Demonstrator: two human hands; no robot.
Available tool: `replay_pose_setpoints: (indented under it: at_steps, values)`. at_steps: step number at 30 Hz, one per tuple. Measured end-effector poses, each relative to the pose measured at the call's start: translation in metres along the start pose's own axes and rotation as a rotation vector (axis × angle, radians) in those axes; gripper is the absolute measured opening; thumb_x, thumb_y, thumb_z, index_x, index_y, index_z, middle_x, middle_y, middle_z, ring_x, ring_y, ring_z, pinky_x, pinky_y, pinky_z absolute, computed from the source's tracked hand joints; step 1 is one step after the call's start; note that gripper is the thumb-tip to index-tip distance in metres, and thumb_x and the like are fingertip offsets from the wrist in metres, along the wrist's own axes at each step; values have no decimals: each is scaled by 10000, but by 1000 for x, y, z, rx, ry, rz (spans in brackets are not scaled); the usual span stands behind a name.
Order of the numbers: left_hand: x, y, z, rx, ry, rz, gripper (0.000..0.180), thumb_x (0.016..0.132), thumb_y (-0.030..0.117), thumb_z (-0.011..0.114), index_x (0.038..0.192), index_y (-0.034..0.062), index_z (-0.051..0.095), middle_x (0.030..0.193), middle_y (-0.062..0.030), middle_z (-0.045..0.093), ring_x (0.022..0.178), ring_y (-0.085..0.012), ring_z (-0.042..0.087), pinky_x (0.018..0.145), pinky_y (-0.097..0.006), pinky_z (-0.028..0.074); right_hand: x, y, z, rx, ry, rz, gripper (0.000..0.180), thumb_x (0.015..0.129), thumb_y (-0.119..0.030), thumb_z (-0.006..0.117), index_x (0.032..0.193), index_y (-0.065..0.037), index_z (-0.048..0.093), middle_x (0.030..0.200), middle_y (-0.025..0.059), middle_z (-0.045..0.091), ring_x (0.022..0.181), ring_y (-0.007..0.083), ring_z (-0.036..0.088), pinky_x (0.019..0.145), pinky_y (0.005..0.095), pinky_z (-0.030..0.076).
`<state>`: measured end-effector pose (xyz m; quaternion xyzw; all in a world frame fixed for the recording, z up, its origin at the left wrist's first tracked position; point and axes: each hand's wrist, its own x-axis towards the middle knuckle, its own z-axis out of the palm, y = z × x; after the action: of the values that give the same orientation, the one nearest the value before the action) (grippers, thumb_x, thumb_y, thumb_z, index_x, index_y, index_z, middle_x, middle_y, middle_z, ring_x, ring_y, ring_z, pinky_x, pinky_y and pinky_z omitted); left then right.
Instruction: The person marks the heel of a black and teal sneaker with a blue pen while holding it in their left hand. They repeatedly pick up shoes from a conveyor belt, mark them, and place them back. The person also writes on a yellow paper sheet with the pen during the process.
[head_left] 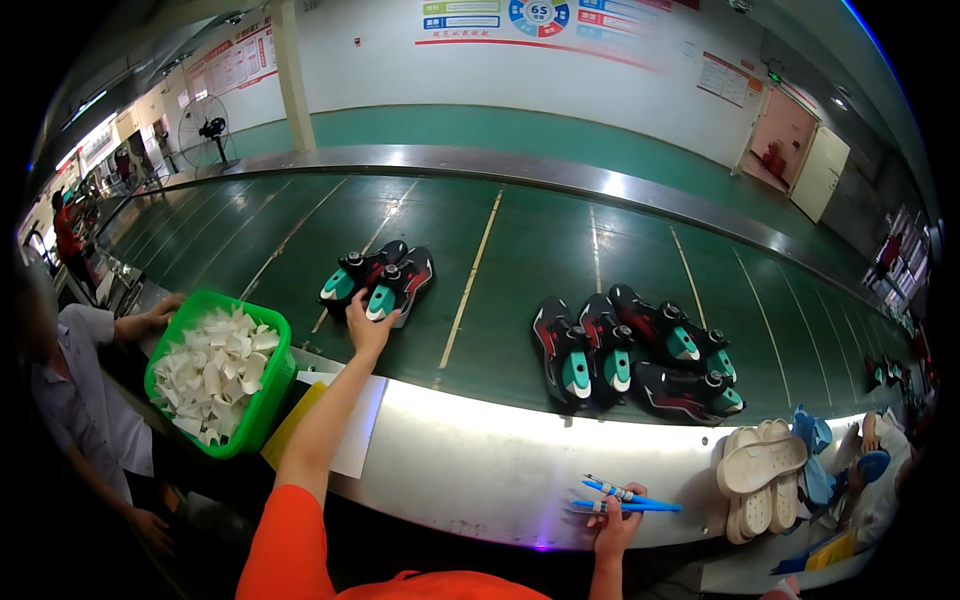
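My left hand (pixel 368 332) reaches out over the green conveyor belt, its fingers closed around the teal end of a dark shoe (pixel 411 280) with red sides. Its mate, another dark shoe (pixel 364 268), lies against it on the left. Low on the right, over the metal ledge, my right hand (pixel 612 527) grips slim blue pens (pixel 640 506), with their tips pointing left. Part of that hand's fingers is hidden behind the pens.
Several more dark shoes (pixel 606 340) rest on the belt (pixel 480 370) at right. Pale soles (pixel 758 470) are stacked on the metal ledge (pixel 450 450). A green basket (pixel 255 415) of white pieces stands left, beside a co-worker (pixel 90 390). Another person works at far right.
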<state>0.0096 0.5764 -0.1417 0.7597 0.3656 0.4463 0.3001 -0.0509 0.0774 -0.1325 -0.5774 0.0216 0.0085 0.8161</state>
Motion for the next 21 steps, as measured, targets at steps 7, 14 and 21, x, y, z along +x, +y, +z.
replay_pose_setpoints:
  at_steps: [7, 14, 21]
  values:
    - [0, 13, -8, 119, -124, 198, 483, 643, 309, 723, 1007, 23, 585, 873, -174, 635, 832, -354, 601, 727, -395, 473, 3, 6, 2, 18, -25, -7, 270, 788, -7, 526, 998, -100, 386, 680, 45, 471, 452, 70, 411, 370, 207, 409]
    - [-76, 76, -111, 55, -554, 317, 399, 693, 242, 678, 1005, 15, 578, 844, -176, 635, 804, -334, 615, 694, -371, 478, 0, 13, 1, -50, 8, -53, 270, 787, -18, 534, 996, -101, 382, 691, 41, 479, 463, 77, 436, 382, 205, 419]
    - [-214, 116, -164, 229, -520, 169, 542, 771, 225, 621, 1213, -24, 433, 877, -242, 600, 794, -397, 592, 672, -422, 473, -2, 10, 6, -14, -28, 25, 281, 782, -11, 537, 993, -78, 364, 734, 57, 453, 480, 94, 475, 398, 208, 445]
